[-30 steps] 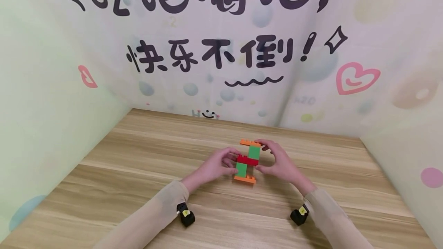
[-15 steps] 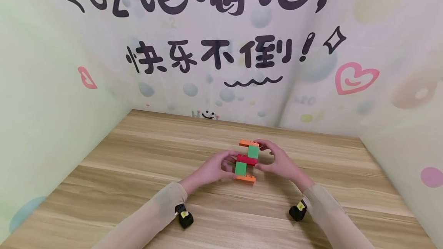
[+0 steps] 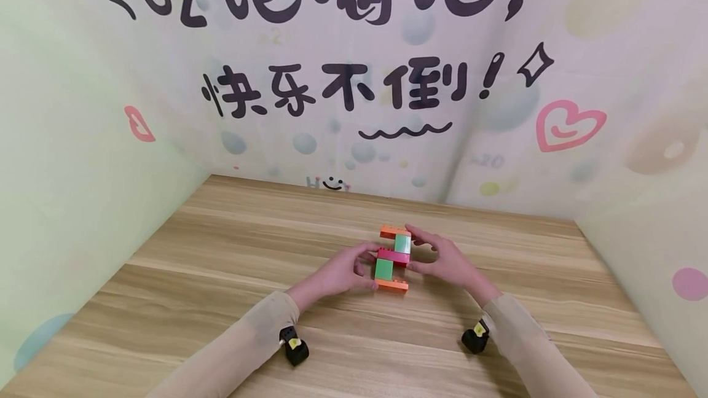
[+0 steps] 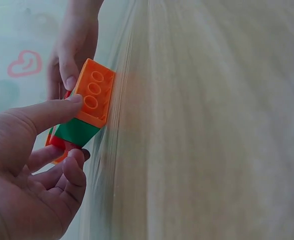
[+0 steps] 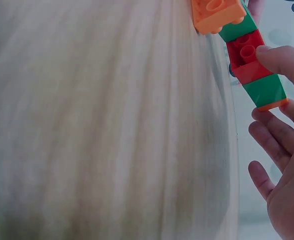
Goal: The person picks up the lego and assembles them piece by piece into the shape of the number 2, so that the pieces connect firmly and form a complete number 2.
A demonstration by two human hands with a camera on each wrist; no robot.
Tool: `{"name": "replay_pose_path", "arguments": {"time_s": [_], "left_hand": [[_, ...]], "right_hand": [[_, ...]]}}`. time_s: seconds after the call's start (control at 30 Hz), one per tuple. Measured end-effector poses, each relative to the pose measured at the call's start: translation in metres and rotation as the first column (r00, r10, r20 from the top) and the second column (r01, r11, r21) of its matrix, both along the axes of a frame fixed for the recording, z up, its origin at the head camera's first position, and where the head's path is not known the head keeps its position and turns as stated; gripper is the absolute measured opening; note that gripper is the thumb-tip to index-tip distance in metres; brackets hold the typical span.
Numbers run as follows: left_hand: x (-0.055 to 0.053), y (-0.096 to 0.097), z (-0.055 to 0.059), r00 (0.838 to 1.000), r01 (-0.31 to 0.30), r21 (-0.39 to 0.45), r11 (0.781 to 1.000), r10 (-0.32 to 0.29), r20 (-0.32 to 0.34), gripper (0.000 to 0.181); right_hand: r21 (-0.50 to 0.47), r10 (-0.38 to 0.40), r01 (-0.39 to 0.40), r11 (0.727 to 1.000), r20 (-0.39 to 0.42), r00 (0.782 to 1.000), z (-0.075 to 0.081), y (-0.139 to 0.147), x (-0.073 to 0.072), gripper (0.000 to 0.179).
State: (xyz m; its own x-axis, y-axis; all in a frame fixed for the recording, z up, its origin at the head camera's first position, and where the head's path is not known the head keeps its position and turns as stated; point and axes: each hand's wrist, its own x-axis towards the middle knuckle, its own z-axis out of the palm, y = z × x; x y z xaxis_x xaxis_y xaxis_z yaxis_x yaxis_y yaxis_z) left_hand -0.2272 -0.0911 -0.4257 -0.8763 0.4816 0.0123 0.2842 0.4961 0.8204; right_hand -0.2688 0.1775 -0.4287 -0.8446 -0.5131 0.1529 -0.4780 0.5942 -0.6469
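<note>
A zigzag stack of toy building bricks is between the two hands in the head view. From near to far it has an orange brick [image 3: 391,286], a green brick [image 3: 384,269], a red brick [image 3: 394,256], another green brick [image 3: 403,243] and an orange brick at the far end. The left hand [image 3: 340,272] grips the near part from the left; in the left wrist view its thumb lies at the orange brick's edge, with curled fingers beneath. From the right, the right hand [image 3: 448,263] pinches the far part, thumb at the red brick and a fingertip at the far orange one.
A wood-grain table [image 3: 249,232] lies under the hands. Behind it stands a printed cloth wall [image 3: 354,152] with large black lettering, and pale side walls close in on both sides. A small black device [image 3: 295,349] sits at each wrist.
The left thumb has slid down from the near green brick toward the near orange one. The brick stack has shifted slightly left at its far end and tilted a little, catching more light.
</note>
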Motion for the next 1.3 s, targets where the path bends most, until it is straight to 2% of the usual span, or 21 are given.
{"name": "replay_pose_path", "arguments": {"time_s": [0.13, 0.43, 0.8, 1.3], "left_hand": [[-0.0009, -0.0003, -0.0006, 1.0, 0.004, 0.0, 1.0, -0.004, 0.006, 0.069], [-0.0018, -0.0015, 0.0006, 0.999, 0.021, 0.001, 1.0, -0.021, 0.028, 0.066], [-0.0008, -0.0042, 0.0008, 0.997, 0.029, 0.01, 1.0, -0.03, 0.068, 0.063], [-0.0016, -0.0058, -0.0013, 0.999, 0.032, -0.026, 0.999, -0.031, 0.037, 0.065]], "right_hand": [[0.008, 0.011, -0.011, 1.0, 0.0, 1.0, -0.0018, 0.0008, -0.0018, 0.081], [0.047, 0.002, -0.005, 0.999, 0.067, 0.998, -0.0035, 0.0009, -0.0023, 0.079], [0.043, 0.022, -0.027, 0.999, 0.104, 0.994, -0.0061, 0.0008, -0.0013, 0.079], [0.056, 0.039, -0.045, 0.997, 0.105, 0.994, -0.0044, 0.0004, 0.0007, 0.079]]}}
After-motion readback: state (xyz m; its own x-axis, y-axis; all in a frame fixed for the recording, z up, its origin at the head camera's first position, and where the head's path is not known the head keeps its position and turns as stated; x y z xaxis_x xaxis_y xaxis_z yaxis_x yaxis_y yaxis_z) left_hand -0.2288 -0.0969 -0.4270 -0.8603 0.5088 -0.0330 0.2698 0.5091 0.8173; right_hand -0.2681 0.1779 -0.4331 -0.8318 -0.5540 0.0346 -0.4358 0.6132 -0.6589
